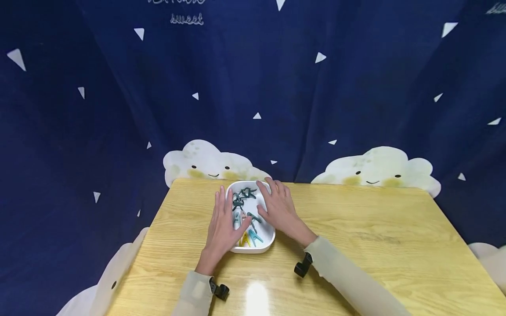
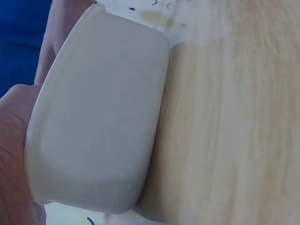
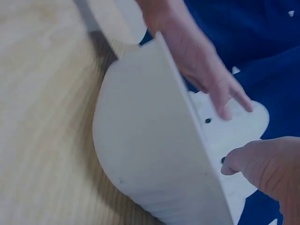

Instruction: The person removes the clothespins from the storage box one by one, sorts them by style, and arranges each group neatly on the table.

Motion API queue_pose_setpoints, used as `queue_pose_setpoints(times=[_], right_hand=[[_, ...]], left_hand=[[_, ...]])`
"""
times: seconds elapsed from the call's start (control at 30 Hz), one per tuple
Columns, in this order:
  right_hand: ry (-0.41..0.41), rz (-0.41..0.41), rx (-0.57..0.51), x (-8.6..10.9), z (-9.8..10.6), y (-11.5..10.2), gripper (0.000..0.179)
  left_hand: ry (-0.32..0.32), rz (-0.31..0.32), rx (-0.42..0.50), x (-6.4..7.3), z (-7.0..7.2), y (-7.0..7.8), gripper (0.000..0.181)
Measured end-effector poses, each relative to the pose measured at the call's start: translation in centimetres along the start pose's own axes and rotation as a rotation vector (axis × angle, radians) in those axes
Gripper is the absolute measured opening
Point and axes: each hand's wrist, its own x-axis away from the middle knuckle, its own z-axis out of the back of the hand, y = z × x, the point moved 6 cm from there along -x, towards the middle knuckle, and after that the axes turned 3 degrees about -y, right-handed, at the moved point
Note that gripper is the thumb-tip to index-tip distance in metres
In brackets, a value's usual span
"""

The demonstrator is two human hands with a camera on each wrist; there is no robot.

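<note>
A white plastic tub (image 1: 253, 250) stands near the table's far edge, with several spring clips inside. Dark green clips (image 1: 238, 203) lie toward its back left; a pink clip (image 1: 243, 215) is near the middle. A yellow clip (image 1: 245, 239) and a light blue clip (image 1: 255, 236) lie at the front. My left hand (image 1: 223, 224) is at the tub's left side, fingers extended and thumb over the inside. Over the right rim is my right hand (image 1: 278, 205), its fingers spread and slightly bent. Neither hand holds a clip. Both wrist views show the tub's outer wall (image 2: 98, 108).
The wooden table (image 1: 356, 237) extends to both sides of the tub and in front of it. A dark blue curtain (image 1: 237, 66) with white triangles and clouds hangs behind the table. Each wrist wears a small black camera (image 1: 303, 264).
</note>
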Motion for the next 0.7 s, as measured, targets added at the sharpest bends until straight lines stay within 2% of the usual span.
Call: queue_pose_setpoints(times=[0.23,0.47,0.57,0.7], right_hand=[[-0.051,0.013,0.015,-2.9,-2.0,0.2,0.066],[-0.097,0.048,0.051,-4.2,-4.0,0.9,0.058],[-0.150,0.078,0.060,-4.7,-5.1,0.7,0.057],[-0.228,0.161,0.066,-5.6,-6.4,0.0,0.056]], left_hand=[[-0.121,0.014,-0.039,-0.6,-0.4,-0.4,0.111],[-0.236,0.003,-0.072,-0.9,-0.7,-0.3,0.115],[-0.242,0.015,-0.056,-0.5,-0.7,-0.5,0.116],[-0.235,0.048,-0.036,0.2,-0.8,-1.1,0.118]])
